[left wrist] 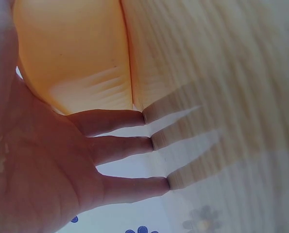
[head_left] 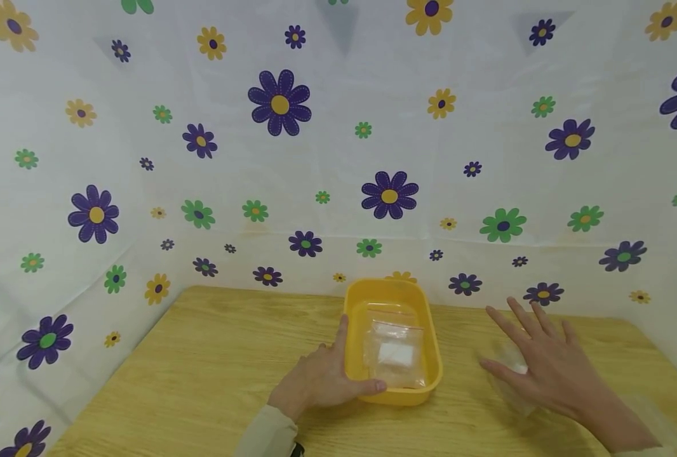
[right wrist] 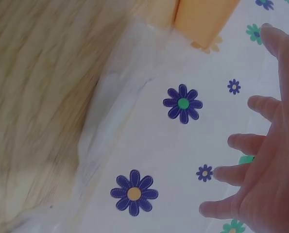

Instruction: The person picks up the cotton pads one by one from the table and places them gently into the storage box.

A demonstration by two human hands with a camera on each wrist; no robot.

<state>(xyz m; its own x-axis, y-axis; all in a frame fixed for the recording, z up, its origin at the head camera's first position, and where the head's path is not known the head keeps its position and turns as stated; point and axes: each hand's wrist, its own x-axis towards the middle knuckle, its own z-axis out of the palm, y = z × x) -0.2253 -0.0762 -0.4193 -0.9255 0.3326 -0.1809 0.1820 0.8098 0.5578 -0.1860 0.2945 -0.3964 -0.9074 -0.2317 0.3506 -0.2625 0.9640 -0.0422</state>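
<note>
A yellow tray [head_left: 392,397] stands on the wooden table with clear zip bags [head_left: 395,333] lying in it. A white rectangle [head_left: 395,353] shows in the upper bag. My left hand [head_left: 315,381] lies along the tray's left side, its thumb across the front rim. In the left wrist view the other fingers [left wrist: 120,149] are straight, with tips at the tabletop beside the tray's wall. My right hand [head_left: 556,368] is spread to the right of the tray, above a clear plastic bag [right wrist: 110,92], holding nothing. That bag is partly hidden and blurred in the head view.
The wooden table [head_left: 230,355] meets a white flowered sheet [head_left: 327,158] behind and at both sides. More clear plastic [head_left: 653,412] lies blurred at the right, beside my right forearm. A dark band [head_left: 297,449] is at the left sleeve.
</note>
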